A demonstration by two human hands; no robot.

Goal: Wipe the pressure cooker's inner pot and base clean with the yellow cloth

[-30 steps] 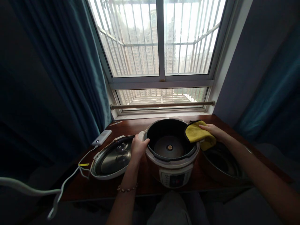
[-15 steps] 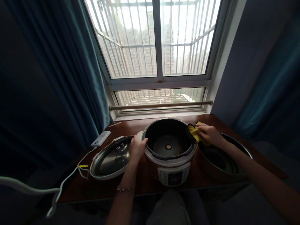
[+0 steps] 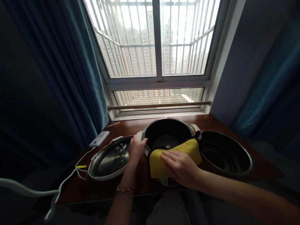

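An electric pressure cooker point(image 3: 172, 127) stands lidless in the middle of the table, its dark inside showing a small round piece at the bottom. My left hand point(image 3: 136, 147) grips the left side of its rim, thumb over the edge. Across the cooker's front edge hangs a yellow cleaning cloth point(image 3: 156, 165) with black trim, hiding most of the control panel. My right hand point(image 3: 179, 165) presses this cloth against the front, fingers together on it. Left of the cooker lies its lid point(image 3: 112, 161), metal inner side up. To the right sits the dark inner pot point(image 3: 226, 153) with a shiny rim.
A white power bank point(image 3: 99, 139) with a white cable point(image 3: 67, 175) lies on the wooden table point(image 3: 131, 125) at the left. Behind the table is a barred window point(image 3: 159, 47) with a rail point(image 3: 159, 105). Blue curtains point(image 3: 70, 62) hang at both sides.
My right hand has moved from the cooker's right rim to its front, and the bunched cloth is now spread over the front edge. My left hand stays on the left rim.
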